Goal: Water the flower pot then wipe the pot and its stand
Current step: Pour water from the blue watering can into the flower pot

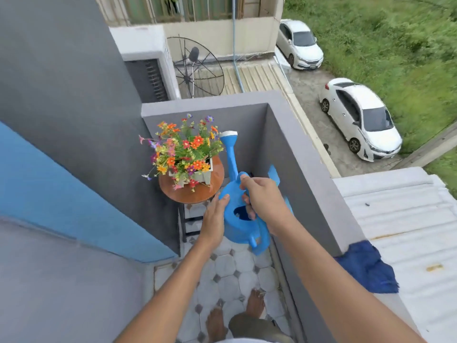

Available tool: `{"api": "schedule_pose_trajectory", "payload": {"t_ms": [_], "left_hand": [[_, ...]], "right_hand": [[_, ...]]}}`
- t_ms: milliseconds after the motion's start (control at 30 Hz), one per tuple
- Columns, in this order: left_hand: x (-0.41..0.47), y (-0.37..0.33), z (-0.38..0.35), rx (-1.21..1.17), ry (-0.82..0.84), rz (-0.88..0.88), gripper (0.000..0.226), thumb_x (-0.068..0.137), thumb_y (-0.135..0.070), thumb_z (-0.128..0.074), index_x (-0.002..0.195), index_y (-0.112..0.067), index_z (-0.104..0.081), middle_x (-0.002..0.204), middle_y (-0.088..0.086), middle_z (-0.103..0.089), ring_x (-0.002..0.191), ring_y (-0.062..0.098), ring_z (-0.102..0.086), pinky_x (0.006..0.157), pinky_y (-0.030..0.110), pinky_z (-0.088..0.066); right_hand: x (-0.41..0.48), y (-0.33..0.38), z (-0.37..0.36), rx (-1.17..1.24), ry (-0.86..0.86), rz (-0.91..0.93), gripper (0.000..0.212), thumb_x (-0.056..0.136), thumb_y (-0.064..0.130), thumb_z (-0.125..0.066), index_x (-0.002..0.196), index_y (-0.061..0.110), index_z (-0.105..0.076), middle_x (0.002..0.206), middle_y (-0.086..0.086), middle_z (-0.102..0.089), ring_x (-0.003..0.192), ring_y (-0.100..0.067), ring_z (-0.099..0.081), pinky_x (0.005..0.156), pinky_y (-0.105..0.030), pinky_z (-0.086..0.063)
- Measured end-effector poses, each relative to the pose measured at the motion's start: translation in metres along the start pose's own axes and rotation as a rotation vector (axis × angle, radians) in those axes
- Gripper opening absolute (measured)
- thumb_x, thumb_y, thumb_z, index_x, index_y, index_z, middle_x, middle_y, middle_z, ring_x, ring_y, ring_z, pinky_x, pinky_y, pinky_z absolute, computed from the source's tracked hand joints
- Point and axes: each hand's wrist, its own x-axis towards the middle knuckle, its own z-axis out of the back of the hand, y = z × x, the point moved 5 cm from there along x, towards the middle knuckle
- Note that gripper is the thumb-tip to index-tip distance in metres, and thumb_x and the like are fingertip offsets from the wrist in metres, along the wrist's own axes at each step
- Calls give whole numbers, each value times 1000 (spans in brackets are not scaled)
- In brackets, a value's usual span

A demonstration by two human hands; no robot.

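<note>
the watering step is in hand: the right hand [265, 201] grips the blue watering can [241, 219] by its top handle, the left hand [214, 219] flat against its side. the flower pot [201, 175] sits mid-stand [212, 191]. next, i judge, tip the spout over the flowers.

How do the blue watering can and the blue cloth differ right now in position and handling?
The watering can is held in the air beside the round wooden stand; the blue cloth lies draped on the balcony wall's top. The right hand grips the can at its top and the left hand steadies its side; no hand touches the cloth. The can is rigid light blue, the cloth crumpled darker blue. Both are blue.
</note>
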Motion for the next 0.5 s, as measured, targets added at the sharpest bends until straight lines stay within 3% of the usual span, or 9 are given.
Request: {"api": "schedule_pose_trajectory", "payload": {"t_ms": [133, 233, 400, 500], "left_hand": [[-17, -17, 38, -69, -123, 36, 45, 93, -41, -50, 112, -3, -61, 99, 15, -68, 89, 27, -64, 74, 39, -50], [-27, -25, 60, -64, -209, 75, 40, 97, -39, -46, 110, -5, -61, 98, 16, -69, 82, 20, -65, 66, 29, -49], [-25, -29, 81, -46, -300, 145, 48, 80, -59, -47, 95, -20, -69, 101, 10, -74, 94, 29, -70, 83, 48, -54], [-21, -30, 88, -47, -309, 167, 48, 77, -62, -45, 95, -24, -69, 101, 6, -74, 94, 26, -70, 91, 52, -53]], "right_hand": [[-3, 20, -43, 32, 64, -9, 34, 102, 31, -46, 77, 9, -55, 52, -2, -40, 34, -18, -33, 43, -25, -29], [-1, 32, -66, -30, 121, -9, 33, 103, 29, -46, 84, 5, -59, 54, -5, -41, 34, -18, -33, 41, -25, -33], [13, 46, -88, -141, 123, -10, 37, 102, 24, -45, 95, -7, -64, 46, -3, -44, 33, -20, -37, 42, -27, -38], [22, 54, -95, -188, 132, -15, 36, 102, 19, -46, 101, -13, -64, 44, -4, -45, 31, -21, -39, 43, -29, -40]]}}
